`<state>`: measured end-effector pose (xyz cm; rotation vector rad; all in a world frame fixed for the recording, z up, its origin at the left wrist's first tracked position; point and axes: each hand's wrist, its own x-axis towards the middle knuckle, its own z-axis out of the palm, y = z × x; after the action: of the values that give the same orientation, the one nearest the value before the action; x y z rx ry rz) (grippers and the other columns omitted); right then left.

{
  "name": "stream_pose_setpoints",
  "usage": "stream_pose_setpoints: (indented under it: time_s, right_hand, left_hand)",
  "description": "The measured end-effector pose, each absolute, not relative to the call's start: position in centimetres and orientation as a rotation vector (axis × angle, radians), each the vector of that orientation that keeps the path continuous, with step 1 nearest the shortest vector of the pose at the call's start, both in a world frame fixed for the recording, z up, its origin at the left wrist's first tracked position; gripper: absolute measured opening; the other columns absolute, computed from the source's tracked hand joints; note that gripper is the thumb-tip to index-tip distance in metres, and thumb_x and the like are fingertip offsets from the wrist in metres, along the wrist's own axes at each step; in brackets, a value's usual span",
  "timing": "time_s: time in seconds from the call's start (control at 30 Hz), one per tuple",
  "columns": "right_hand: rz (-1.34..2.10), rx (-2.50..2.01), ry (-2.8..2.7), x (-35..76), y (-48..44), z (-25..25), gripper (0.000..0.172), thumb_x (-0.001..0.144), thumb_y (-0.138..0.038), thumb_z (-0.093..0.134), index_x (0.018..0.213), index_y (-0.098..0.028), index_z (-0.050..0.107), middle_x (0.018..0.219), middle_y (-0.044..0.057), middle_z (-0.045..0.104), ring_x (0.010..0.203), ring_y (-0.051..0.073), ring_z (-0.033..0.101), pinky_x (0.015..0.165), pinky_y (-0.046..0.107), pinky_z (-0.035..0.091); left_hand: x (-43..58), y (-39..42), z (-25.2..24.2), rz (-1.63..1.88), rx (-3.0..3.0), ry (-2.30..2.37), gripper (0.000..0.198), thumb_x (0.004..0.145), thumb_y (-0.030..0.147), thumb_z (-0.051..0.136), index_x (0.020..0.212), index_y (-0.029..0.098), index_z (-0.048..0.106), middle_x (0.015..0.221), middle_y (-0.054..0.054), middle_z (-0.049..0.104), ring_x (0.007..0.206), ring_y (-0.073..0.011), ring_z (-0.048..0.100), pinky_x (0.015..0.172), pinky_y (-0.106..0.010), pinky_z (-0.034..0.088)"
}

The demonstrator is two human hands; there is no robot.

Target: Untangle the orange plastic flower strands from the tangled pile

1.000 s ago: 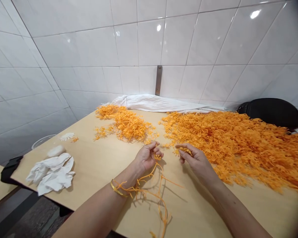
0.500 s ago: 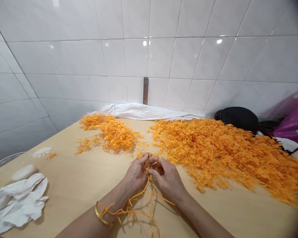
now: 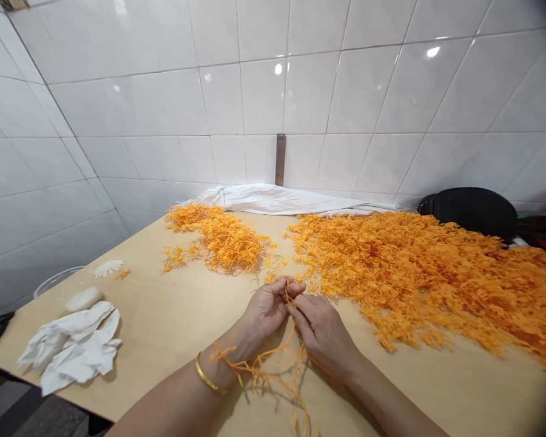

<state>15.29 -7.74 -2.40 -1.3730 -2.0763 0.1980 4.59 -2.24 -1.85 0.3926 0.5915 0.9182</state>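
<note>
Thin orange strands [image 3: 273,371], branching and knotted, hang from between my two hands and trail down over the table and my left wrist. My left hand [image 3: 269,306], a gold bangle on its wrist, pinches the upper end of a strand between thumb and fingertips. Close against it, my right hand [image 3: 321,331] is closed on the same strands slightly lower, its fingertips partly hidden. Just beyond the hands lie a small pile of orange strands [image 3: 230,243] on the left and a much larger heap of orange strands [image 3: 418,279] on the right.
On the pale wooden table [image 3: 173,328] at left lie a crumpled white cloth [image 3: 79,346], a white oval object [image 3: 84,298] and a white flower-like piece [image 3: 108,267]. Folded white fabric [image 3: 264,199] runs along the tiled wall. A black case [image 3: 468,212] sits back right.
The view has shifted, so everything appears farther right. My right hand has closed more tightly around the strands beside my left hand, which keeps its pinch.
</note>
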Motion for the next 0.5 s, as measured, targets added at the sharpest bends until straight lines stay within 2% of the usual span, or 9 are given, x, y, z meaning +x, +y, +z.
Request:
stream_pose_setpoints:
  time_s: [0.1,0.17,0.23,0.33,0.5]
  right_hand:
    - [0.344,-1.255,-2.116,15.5,-8.1,-1.6,0.025,0.085,-0.019,0.032,0.061,-0.018,0.039,0.061,0.0,0.047,0.059,0.012,0.041,0.059,0.026,0.029]
    - [0.533,-1.181,-2.061,15.8,-8.3,-1.1,0.025,0.084,-0.021,0.033,0.06,-0.019,0.039,0.058,-0.002,0.043,0.055,0.011,0.038,0.055,0.025,0.029]
    - [0.75,-1.122,-1.98,16.3,-8.4,-0.8,0.026,0.082,-0.023,0.036,0.057,-0.019,0.039,0.054,-0.003,0.039,0.051,0.01,0.035,0.051,0.024,0.028]
    - [1.002,-1.093,-1.845,16.9,-8.3,-0.7,0.027,0.079,-0.028,0.041,0.054,-0.019,0.038,0.053,-0.003,0.035,0.05,0.01,0.034,0.048,0.024,0.029]
    - [1.149,-1.111,-1.66,17.3,-8.3,-0.7,0.032,0.074,-0.039,0.047,0.051,-0.019,0.039,0.054,-0.001,0.04,0.054,0.012,0.04,0.051,0.025,0.033]
  left_hand:
    - [4.6,-2.1,-2.3,0.856,0.372,0.605,0.016,0.078,0.011,0.044,0.064,0.01,0.053,0.039,0.003,0.039,0.041,-0.0062,0.042,0.049,-0.016,0.035]
    - [4.7,-2.2,-2.4,0.795,0.408,0.605,0.014,0.077,0.013,0.047,0.066,0.009,0.055,0.035,0.007,0.029,0.035,-0.0039,0.031,0.042,-0.015,0.029]
    - [4.8,-2.5,-2.4,0.749,0.463,0.589,0.013,0.075,0.014,0.051,0.065,0.008,0.055,0.035,0.008,0.025,0.034,-0.0031,0.026,0.041,-0.015,0.027]
    - [5.1,-3.0,-2.3,0.71,0.512,0.574,0.012,0.072,0.015,0.054,0.062,0.008,0.055,0.035,0.008,0.025,0.035,-0.0039,0.029,0.045,-0.017,0.03]
    - [5.3,-3.2,-2.4,0.689,0.532,0.53,0.021,0.073,0.015,0.051,0.053,0.011,0.05,0.034,0.007,0.027,0.037,-0.0057,0.032,0.049,-0.019,0.034]
